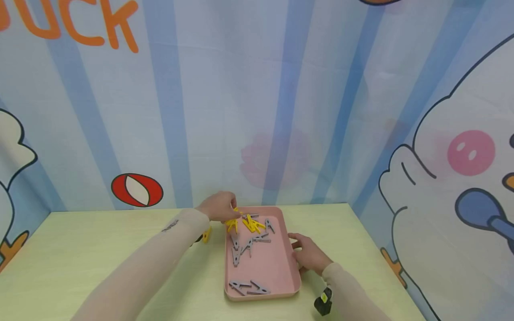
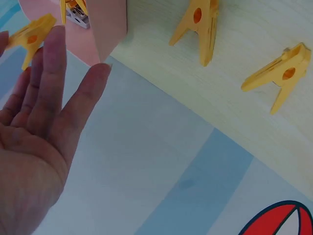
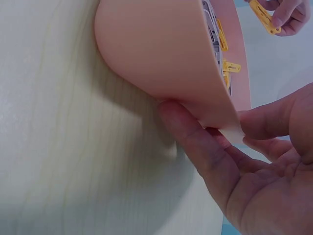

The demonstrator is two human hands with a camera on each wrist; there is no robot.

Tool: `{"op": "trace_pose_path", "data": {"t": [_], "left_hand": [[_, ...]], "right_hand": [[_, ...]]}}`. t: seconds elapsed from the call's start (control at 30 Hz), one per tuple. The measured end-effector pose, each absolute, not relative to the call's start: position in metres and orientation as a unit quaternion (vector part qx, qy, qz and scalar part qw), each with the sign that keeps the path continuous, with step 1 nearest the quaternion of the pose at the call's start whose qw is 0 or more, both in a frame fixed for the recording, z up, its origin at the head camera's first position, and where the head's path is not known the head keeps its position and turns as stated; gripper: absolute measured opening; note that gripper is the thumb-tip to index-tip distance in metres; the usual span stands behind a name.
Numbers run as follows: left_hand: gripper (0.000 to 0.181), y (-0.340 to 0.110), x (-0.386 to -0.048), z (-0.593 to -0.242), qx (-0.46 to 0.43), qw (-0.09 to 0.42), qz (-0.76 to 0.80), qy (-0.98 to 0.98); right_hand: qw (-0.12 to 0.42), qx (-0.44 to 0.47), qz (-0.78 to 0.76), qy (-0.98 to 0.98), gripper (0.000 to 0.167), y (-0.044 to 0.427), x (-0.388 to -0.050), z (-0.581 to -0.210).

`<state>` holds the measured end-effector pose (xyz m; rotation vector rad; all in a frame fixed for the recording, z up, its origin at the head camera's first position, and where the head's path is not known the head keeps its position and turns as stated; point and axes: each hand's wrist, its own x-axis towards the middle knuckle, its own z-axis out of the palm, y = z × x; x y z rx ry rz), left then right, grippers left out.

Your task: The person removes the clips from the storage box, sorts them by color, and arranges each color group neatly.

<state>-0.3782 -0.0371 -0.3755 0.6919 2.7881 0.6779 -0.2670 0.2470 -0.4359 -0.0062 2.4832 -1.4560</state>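
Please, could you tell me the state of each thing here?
Pink tray: right side up, partly filled
Gray clips: lying inside tray
Loose yellow clips: some inside tray, at least two on table
Held yellow clip: raised off table
Left hand: pinching that clip
Right hand: touching tray's side

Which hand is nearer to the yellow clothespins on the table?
Left. The left hand is close to those clothespins, at the far left corner of the pink tray, pinching another clip; the right hand is across the tray, gripping its right edge.
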Motion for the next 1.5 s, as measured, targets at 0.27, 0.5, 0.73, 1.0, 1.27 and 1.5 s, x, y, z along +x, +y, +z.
{"op": "trace_pose_path", "data": {"t": [0.27,0.5,0.73,1.0,1.27,1.5], "left_hand": [[0.032,-0.055,-0.377,-0.375,0.165,0.134,0.259,0.942],[0.033,-0.069,-0.381,-0.375,0.134,0.145,0.236,0.951],[0.037,-0.101,-0.38,-0.373,0.109,0.135,0.23,0.958],[0.03,-0.129,-0.379,-0.385,0.025,0.137,0.227,0.964],[0.015,-0.149,-0.371,-0.393,-0.058,0.153,0.201,0.966],[0.018,-0.164,-0.368,-0.402,-0.087,0.148,0.206,0.963]], "right_hand": [[0.137,-0.003,-0.504,0.853,0.059,0.245,-0.266,-0.44],[0.132,-0.003,-0.503,0.854,0.06,0.246,-0.265,-0.438],[0.129,-0.008,-0.505,0.854,0.06,0.238,-0.269,-0.434],[0.125,0.008,-0.501,0.856,0.061,0.242,-0.265,-0.439],[0.125,0.007,-0.497,0.859,0.062,0.247,-0.267,-0.441],[0.127,0.002,-0.502,0.856,0.062,0.247,-0.267,-0.442]]}}
